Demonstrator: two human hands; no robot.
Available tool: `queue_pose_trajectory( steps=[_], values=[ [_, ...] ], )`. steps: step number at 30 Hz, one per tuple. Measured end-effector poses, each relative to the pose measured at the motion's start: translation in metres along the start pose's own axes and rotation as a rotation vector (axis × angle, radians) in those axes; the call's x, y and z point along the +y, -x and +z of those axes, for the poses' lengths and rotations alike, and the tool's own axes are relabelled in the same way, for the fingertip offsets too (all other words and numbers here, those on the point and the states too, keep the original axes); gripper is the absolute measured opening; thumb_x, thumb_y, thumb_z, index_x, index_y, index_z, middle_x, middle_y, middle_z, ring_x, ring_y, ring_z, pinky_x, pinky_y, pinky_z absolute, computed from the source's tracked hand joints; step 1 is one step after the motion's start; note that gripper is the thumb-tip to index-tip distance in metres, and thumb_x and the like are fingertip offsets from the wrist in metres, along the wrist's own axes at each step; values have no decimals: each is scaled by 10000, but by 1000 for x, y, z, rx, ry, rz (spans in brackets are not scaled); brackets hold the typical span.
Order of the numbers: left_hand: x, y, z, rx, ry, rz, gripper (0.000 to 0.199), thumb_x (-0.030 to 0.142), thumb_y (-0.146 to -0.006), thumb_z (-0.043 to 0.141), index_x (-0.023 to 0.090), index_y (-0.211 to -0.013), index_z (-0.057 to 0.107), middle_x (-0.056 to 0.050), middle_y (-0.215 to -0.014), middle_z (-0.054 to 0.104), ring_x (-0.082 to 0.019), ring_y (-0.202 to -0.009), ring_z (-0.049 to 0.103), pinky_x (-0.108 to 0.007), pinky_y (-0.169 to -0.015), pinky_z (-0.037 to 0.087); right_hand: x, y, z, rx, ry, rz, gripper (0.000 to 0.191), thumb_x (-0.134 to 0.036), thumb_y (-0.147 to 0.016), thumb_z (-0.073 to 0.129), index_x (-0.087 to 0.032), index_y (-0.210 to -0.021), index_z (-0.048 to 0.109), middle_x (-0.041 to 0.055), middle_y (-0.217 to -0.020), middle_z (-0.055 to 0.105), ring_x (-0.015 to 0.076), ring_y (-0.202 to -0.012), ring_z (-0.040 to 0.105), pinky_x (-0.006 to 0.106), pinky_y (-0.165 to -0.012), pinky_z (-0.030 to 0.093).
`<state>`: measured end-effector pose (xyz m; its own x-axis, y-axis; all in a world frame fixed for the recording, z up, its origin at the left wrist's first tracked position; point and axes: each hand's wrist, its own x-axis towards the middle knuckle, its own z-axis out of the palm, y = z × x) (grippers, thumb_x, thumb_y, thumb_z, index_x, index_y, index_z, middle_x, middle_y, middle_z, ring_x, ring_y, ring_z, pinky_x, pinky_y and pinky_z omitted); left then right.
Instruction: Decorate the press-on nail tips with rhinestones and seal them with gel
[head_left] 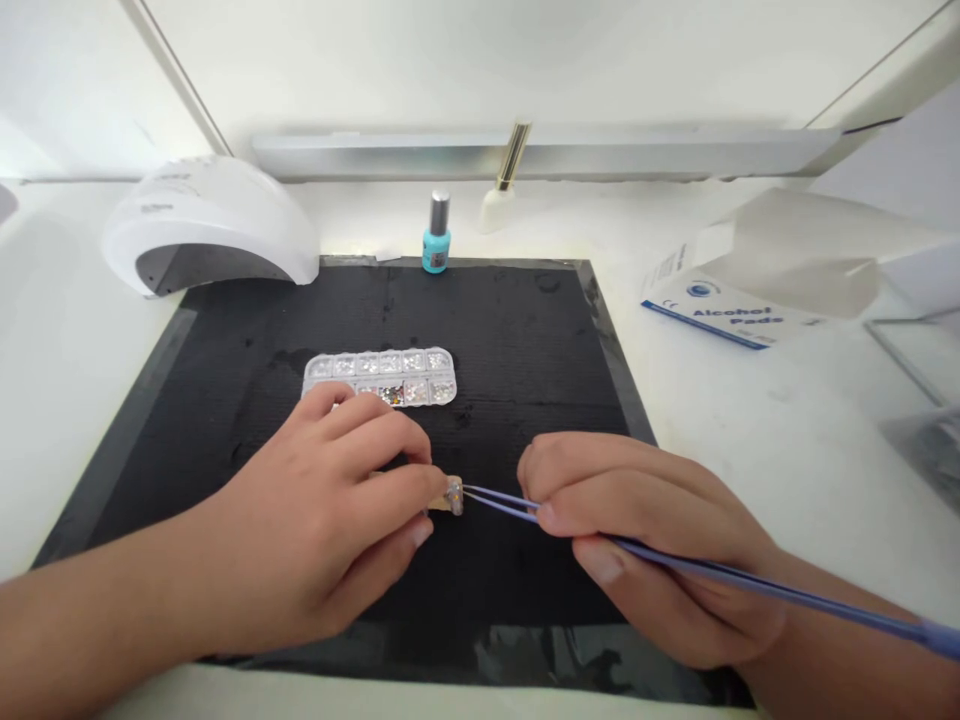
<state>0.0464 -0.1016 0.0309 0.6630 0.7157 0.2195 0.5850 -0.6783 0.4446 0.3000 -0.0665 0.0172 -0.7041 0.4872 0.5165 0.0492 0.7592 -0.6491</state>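
My left hand [337, 500] pinches a small tan piece [442, 494] whose right end is covered in silvery glitter. Most of that piece is hidden by the fingers, so I cannot tell its kind. In my right hand [652, 530] is a pair of blue-purple tweezers [712, 568], with its tips touching or very near the glittery end. A small gap shows between the tweezers' arms; anything between the tips is too small to make out. Just beyond my left hand lies a clear compartment case [441, 362] of sparkly rhinestones, partly covered by the fingers.
A black mat [517, 350] covers the worktop. At its back edge stand a turquoise bottle [436, 248] and, behind it, a cream bottle [496, 208] with a gold cap. A white nail lamp [217, 205] sits back left; an alcohol pads box [735, 310] is at right.
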Motion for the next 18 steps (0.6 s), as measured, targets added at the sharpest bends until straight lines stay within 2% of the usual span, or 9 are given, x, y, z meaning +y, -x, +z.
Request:
queue_pose_trajectory(
  steps=[9,18],
  values=[
    [0,0,0,-34,-44,6,160,185,-934,514,214,-1062,607,-37,-996,614,-210,-839,516,-426,-793,329,-1,-1,-1,-39,63,-9,191,-84,-903,463,-193,-1042,536,73,-796,643,191,-779,662,313,-656,606],
    [3,-2,-1,-67,-88,5,172,208,-943,495,221,-1076,602,-41,-995,619,-217,-826,528,-433,-791,332,-2,-3,-3,-52,94,-31,161,-78,-902,462,-171,-1013,533,82,-782,647,192,-772,665,302,-645,601]
  ],
)
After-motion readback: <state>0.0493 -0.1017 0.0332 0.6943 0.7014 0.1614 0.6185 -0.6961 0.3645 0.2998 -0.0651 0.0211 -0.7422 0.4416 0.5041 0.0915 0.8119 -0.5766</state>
